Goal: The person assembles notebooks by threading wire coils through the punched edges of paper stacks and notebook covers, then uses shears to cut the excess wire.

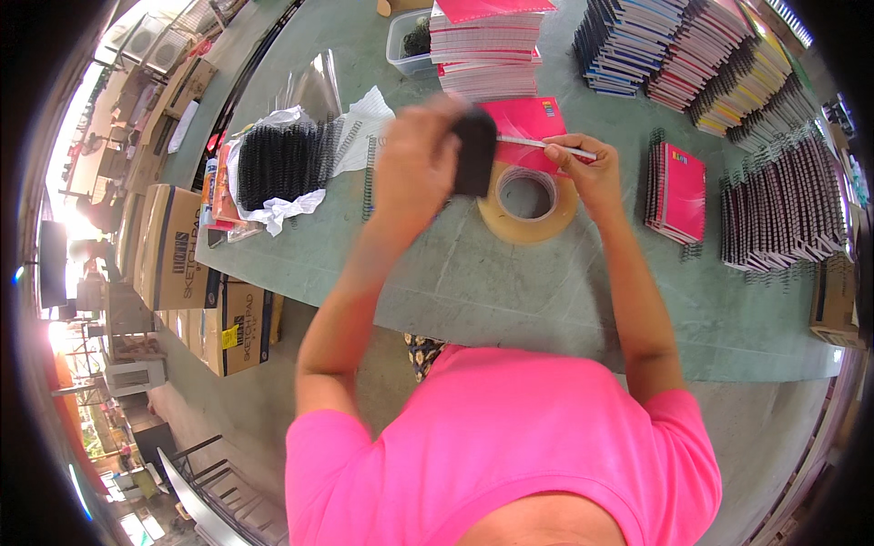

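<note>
Gripping a thin, straight white strip point(522, 142) near its right end, had right hand point(590, 171) closed, with thumb and fingertips clamped on it. Located strip crossing over a flat pinkish-red cover point(523, 111), on far side of translucent yellowish ring-shaped tape roll point(503, 223), above green-grey table point(410, 296). Saw left hand point(414, 164) motion-blurred, left of strip, next to a flat black piece with rounded corners point(475, 150). Could not tell left fingers' state: clamped on black piece or just alongside. Saw black piece at strip's left end; could not tell touching or apart.

Found a narrow black spiral coil point(369, 187) just left of left hand. Found dense heap of black spiral coils point(278, 164) farther left, on crumpled white paper point(296, 211). Spotted thick stack of red-covered, white-paged booklets point(485, 45) at far middle, beside clear plastic tub point(411, 66). Logged red spiral-bound notebooks point(685, 187) right of right hand, well apart, plus large pile of black-spiral notebooks point(783, 205) farther right. Noted brown cardboard cartons point(173, 250) at left, beyond table edge.
</note>
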Demonstrator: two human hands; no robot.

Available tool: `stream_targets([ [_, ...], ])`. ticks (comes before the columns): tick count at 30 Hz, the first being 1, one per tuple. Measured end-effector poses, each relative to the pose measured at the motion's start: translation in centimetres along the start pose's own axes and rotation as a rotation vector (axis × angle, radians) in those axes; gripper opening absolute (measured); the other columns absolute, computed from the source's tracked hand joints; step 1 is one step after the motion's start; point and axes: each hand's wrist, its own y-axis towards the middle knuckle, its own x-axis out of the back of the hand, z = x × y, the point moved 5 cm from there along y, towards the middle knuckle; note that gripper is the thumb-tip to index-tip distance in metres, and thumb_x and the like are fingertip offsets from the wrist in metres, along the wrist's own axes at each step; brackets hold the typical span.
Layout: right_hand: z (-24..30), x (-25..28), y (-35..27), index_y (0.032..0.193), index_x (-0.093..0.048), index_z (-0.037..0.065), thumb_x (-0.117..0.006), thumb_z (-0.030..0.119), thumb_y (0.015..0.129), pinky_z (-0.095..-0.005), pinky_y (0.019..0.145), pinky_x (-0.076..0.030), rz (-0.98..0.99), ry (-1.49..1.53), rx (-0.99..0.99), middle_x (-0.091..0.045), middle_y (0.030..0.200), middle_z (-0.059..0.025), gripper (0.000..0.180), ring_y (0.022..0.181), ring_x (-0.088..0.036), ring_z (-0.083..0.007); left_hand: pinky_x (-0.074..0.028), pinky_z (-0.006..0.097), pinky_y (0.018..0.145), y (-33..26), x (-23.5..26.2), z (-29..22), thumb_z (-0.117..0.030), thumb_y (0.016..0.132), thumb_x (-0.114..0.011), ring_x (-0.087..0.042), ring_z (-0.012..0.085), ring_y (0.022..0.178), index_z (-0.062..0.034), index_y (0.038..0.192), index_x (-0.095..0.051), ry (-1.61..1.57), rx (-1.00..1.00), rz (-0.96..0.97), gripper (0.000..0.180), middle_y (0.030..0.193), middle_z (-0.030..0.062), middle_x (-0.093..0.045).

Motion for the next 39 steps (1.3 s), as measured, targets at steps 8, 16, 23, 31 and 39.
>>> stream_targets([
  [8,-0.4,0.2,-0.4,0.086,-0.071,0.002,-0.073,0.014,0.078,-0.0191,0.059,-0.044,-0.015,0.049,0.044,-0.065,0.075,0.0011,0.014,0.067,-0.054,-0.0038,-0.047,0.034,0.073,0.0,-1.0,-0.6,-0.002,0.076,-0.065,-0.059,0.0269,0.08,-0.0117,0.104,-0.066,-0.072,0.068,0.081,0.029,0.088,0.0094,-0.061],
  [16,-0.2,-0.5,0.1,0.085,-0.069,0.002,-0.074,0.016,0.077,-0.0175,0.059,-0.043,0.033,0.078,-0.003,-0.065,0.076,0.0005,0.017,0.069,-0.055,-0.0045,-0.048,0.032,0.071,0.5,-1.2,-1.7,-0.005,0.074,-0.067,-0.059,0.023,0.081,-0.0117,0.1,-0.066,-0.016,0.0,0.065,0.027,0.088,0.0086,-0.062],
  [23,-0.3,-0.6,0.3,0.091,-0.069,0.003,-0.074,0.009,0.075,-0.0204,0.068,-0.046,0.106,0.078,0.035,-0.066,0.083,0.0002,0.018,0.076,-0.057,-0.0052,-0.049,0.036,0.069,1.4,-1.1,-1.4,-0.006,0.072,-0.067,-0.058,0.0271,0.079,-0.0166,0.101,-0.066,-0.126,0.009,0.015,0.03,0.083,0.009,-0.056],
  [31,-1.0,0.1,-0.8,0.102,-0.066,0.002,-0.069,0.002,0.078,-0.0235,0.078,-0.048,0.211,0.106,-0.076,-0.066,0.097,-0.002,0.024,0.089,-0.059,-0.0079,-0.048,0.037,0.069,2.2,-2.3,-2.0,-0.007,0.072,-0.068,-0.058,0.0269,0.08,-0.0147,0.1,-0.066,-0.15,-0.008,0.038,0.029,0.082,0.0097,-0.057],
  [39,-1.0,-0.1,-0.8,0.108,-0.061,-0.001,-0.061,-0.001,0.083,-0.022,0.08,-0.047,0.287,0.091,-0.056,-0.065,0.098,-0.0039,0.025,0.088,-0.059,-0.0083,-0.049,0.035,0.063,2.2,-2.6,-3.3,-0.007,0.072,-0.069,-0.057,0.0261,0.069,-0.015,0.102,-0.064,-0.16,-0.002,-0.025,0.032,0.082,0.0093,-0.054],
])
